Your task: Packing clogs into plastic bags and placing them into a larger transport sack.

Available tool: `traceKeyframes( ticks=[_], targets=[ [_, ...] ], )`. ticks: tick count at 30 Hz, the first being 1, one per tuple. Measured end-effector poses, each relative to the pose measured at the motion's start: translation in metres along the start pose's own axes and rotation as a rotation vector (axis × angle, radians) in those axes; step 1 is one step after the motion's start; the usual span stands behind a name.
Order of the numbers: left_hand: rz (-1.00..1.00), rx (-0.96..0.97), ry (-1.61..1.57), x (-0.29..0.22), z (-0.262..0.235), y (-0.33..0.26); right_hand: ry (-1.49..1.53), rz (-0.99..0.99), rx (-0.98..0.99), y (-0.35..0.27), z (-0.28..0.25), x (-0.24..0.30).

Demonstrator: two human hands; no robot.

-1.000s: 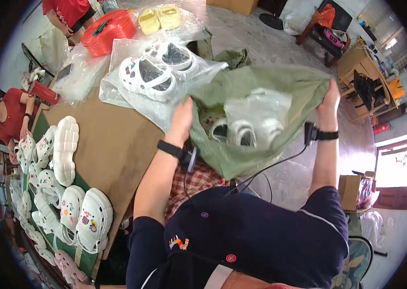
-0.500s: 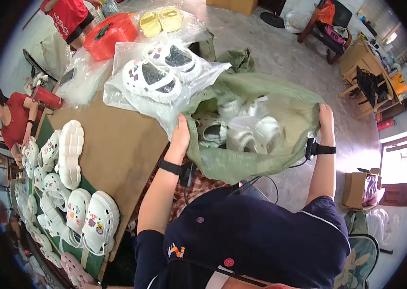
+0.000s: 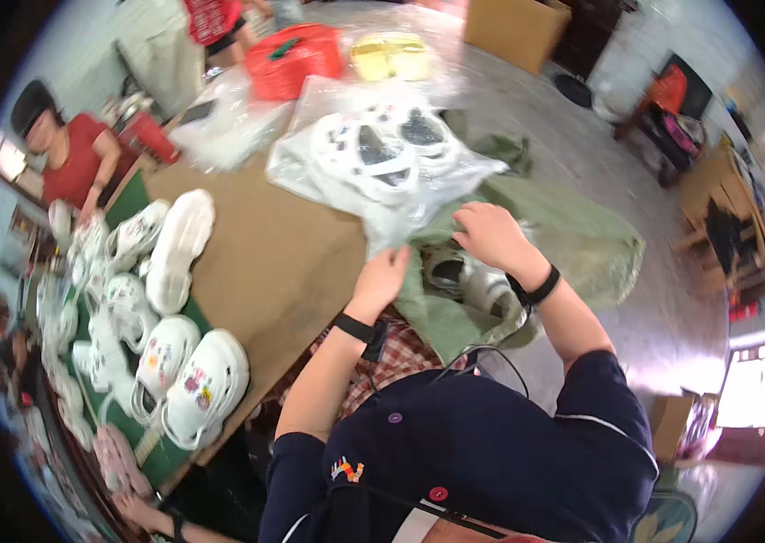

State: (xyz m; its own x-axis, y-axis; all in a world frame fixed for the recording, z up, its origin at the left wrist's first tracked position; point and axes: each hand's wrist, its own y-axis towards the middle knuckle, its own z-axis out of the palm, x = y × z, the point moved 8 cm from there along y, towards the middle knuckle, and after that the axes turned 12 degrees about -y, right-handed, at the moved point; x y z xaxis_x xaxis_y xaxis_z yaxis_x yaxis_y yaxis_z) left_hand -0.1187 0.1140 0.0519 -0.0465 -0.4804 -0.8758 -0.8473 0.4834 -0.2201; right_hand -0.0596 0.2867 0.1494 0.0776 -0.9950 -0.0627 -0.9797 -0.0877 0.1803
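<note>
A green woven sack (image 3: 581, 237) lies in front of me, its mouth gathered narrower. White clogs (image 3: 489, 288) show inside, partly hidden by the cloth and my arm. My left hand (image 3: 380, 279) is closed on the left edge of the mouth. Over the far rim, my right hand (image 3: 494, 237) has its fingers curled on the cloth, slightly blurred. Just beyond both hands, a pair of white clogs (image 3: 373, 154) rests in a clear plastic bag (image 3: 310, 195) on the brown tabletop (image 3: 274, 244).
Several white clogs (image 3: 206, 389) stand along the table's left side, beside a pink clog (image 3: 118, 457). A red roll (image 3: 292, 65) and yellow slippers (image 3: 391, 59) lie at the back. One person (image 3: 84, 163) works at the left; another person's hand (image 3: 133, 509) is near the pink clog.
My right hand has moved left from the sack's right edge to its far rim. The mouth has narrowed, and the left hand stays at its left edge. The view has shifted.
</note>
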Motion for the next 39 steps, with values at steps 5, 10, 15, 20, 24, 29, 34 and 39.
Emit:
traceKeyframes(
  ticks=[5,10,15,20,24,29,34,39],
  targets=[
    [0.154,-0.025,-0.169,-0.017,-0.052,-0.062,0.516,0.0,0.032,0.03,-0.04,0.066],
    [0.285,-0.442,-0.176,-0.008,-0.156,-0.139,0.496,-0.321,0.091,0.071,-0.037,0.167],
    [0.385,-0.935,0.024,0.012,-0.24,-0.237,0.568,-0.712,0.049,0.102,-0.05,0.311],
    [0.199,-1.357,0.308,0.04,-0.303,-0.337,0.701,-0.995,-0.109,0.089,-0.066,0.436],
    [-0.016,-1.432,0.374,0.099,-0.338,-0.379,0.637,-1.288,-0.35,0.028,-0.084,0.496],
    [-0.117,-1.114,0.201,0.15,-0.354,-0.353,0.365,-1.22,-0.724,-0.007,-0.051,0.522],
    [-0.245,-1.083,0.556,0.161,-0.367,-0.327,0.35,-1.21,-0.558,0.006,-0.056,0.538],
    [-0.291,-0.938,0.573,0.154,-0.343,-0.313,0.295,-1.228,-0.511,0.018,-0.056,0.51]
  ],
)
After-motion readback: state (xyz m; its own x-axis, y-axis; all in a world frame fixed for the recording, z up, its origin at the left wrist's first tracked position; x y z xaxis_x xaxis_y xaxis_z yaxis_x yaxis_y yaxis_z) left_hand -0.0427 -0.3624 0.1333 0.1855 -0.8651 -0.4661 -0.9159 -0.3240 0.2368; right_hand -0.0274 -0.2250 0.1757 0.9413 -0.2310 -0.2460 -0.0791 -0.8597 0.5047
